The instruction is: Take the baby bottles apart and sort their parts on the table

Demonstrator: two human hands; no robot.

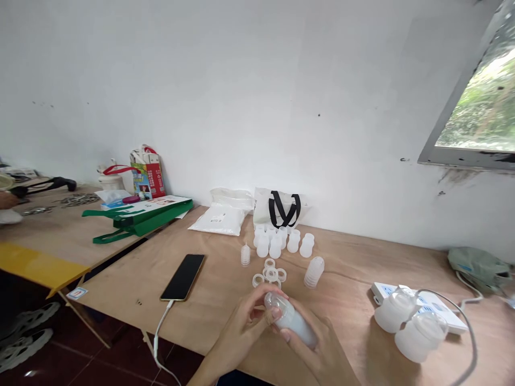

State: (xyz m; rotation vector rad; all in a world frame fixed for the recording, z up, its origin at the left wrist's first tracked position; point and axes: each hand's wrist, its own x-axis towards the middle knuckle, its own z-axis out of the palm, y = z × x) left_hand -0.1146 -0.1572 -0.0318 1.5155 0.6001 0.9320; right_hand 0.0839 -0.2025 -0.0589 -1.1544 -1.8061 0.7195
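Observation:
Between my two hands, over the table's front edge, is a translucent baby bottle [295, 321] lying tilted, its clear cap toward the upper left. My left hand [255, 316] is closed around the cap end, the thumb pressed on it. Wrapped round the bottle's body is my right hand [317, 338]. Just beyond them lie several translucent rings [271, 274]. A stack of clear caps [314, 272] leans to the right of the rings, and a small stack of nipples [245, 255] stands to the left. Several open bottle bodies [276, 246] stand behind.
Two capped bottles [421, 335] stand at the right beside a white power strip [426, 308] with a grey cable. A phone [183, 277] on a charging cable lies left. White plastic packages [221, 219] and a tote bag [263, 206] rest by the wall. A green bag [161, 217] lies farther left.

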